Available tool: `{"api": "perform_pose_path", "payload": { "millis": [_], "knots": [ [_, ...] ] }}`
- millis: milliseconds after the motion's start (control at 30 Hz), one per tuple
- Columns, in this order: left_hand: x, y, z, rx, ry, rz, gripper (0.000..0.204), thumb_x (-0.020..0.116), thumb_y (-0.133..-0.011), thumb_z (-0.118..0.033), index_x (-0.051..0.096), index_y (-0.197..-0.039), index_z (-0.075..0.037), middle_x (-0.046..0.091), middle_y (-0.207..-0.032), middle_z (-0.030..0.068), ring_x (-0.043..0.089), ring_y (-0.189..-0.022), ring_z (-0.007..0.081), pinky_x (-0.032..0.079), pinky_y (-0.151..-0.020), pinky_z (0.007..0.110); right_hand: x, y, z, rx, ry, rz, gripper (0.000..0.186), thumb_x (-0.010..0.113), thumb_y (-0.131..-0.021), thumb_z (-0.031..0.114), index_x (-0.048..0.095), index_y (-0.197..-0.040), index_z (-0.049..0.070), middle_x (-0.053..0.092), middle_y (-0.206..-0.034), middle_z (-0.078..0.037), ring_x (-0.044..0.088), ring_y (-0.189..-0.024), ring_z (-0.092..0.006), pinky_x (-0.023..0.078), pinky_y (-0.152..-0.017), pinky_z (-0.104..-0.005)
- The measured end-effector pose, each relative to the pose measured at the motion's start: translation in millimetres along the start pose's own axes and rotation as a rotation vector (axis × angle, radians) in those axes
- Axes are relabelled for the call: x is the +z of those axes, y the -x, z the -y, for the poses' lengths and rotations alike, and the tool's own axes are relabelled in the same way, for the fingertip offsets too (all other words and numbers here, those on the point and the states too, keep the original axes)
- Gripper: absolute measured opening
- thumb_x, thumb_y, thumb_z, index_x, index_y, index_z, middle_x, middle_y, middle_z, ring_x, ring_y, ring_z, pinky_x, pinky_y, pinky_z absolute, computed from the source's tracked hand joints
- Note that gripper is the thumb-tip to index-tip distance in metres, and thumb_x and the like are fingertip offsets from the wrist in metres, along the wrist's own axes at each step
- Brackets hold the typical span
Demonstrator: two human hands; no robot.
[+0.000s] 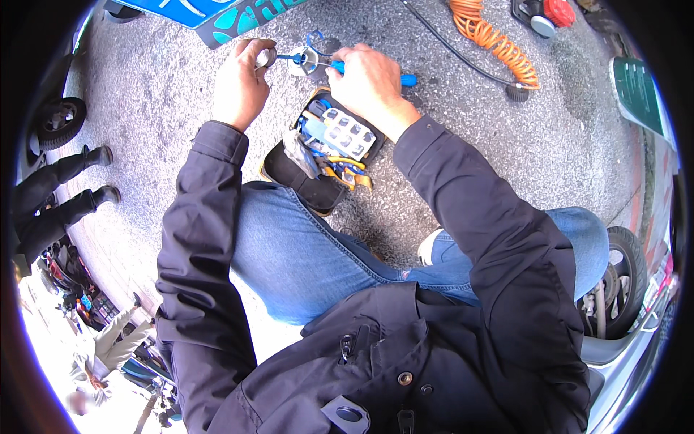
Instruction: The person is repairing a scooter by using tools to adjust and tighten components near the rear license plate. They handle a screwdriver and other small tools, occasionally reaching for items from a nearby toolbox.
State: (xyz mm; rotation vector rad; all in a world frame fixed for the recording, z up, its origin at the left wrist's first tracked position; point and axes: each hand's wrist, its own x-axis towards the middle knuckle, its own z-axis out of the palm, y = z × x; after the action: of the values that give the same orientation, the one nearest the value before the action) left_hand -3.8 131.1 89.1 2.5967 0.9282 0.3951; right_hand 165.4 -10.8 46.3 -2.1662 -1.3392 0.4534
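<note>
My left hand (244,83) is closed at the fingertips on a small round silvery piece (266,58), with a thin blue stem pointing right from it. My right hand (367,81) wraps round a blue-handled screwdriver-like tool (408,79); its thin shaft points left. Between the two hands is a round metal part (304,62) with blue strands near it; how it is supported cannot be made out. Just below my hands, an open black zip case (275,165) lies on the ground. It holds yellow-handled pliers (354,176), a white tray of dark pieces (348,134) and a grey glove-like item (300,152).
A blue vehicle panel (177,9) overhangs the ground ahead. At far right lie an orange coiled hose (486,40) and a red-and-black device (557,13). A person's legs (61,184) stand at left, near a tyre (61,123). Another wheel (623,282) is by my right knee.
</note>
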Motion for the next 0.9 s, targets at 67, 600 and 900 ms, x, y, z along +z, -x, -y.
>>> {"api": "perform_pose_path", "payload": {
  "millis": [67, 600, 900],
  "knots": [
    [0.8, -0.1, 1.3, 0.003, 0.018, 0.006, 0.042, 0.063, -0.083, 0.010, 0.068, -0.117, -0.013, 0.066, -0.114, 0.0139, 0.067, -0.102, 0.0398, 0.055, -0.088, 0.045, 0.9, 0.2, -0.2, 0.000, -0.030, -0.014, 0.027, 0.072, -0.087, 0.029, 0.077, -0.103, 0.007, 0.071, -0.101, -0.016, 0.071, -0.093, -0.0351, 0.056, -0.082, -0.0467],
    [-0.7, -2.9, 6.5, -0.034, 0.046, -0.012, 0.043, 0.063, -0.083, 0.012, 0.069, -0.117, -0.012, 0.068, -0.116, 0.0139, 0.068, -0.106, 0.0387, 0.055, -0.090, 0.044, 2.9, 0.8, -3.2, 0.073, -0.162, -0.060, 0.026, 0.075, -0.085, 0.030, 0.079, -0.099, 0.008, 0.074, -0.097, -0.015, 0.072, -0.092, -0.0341, 0.056, -0.082, -0.0455],
    [0.8, -3.2, 7.4, -0.025, 0.024, -0.009, 0.043, 0.062, -0.083, 0.012, 0.069, -0.117, -0.012, 0.067, -0.118, 0.0142, 0.067, -0.106, 0.0390, 0.055, -0.090, 0.044, 4.1, 0.3, -8.8, 0.101, -0.133, -0.074, 0.028, 0.074, -0.087, 0.035, 0.080, -0.103, 0.013, 0.076, -0.096, -0.015, 0.073, -0.092, -0.0349, 0.057, -0.080, -0.0445]
  ]
}}
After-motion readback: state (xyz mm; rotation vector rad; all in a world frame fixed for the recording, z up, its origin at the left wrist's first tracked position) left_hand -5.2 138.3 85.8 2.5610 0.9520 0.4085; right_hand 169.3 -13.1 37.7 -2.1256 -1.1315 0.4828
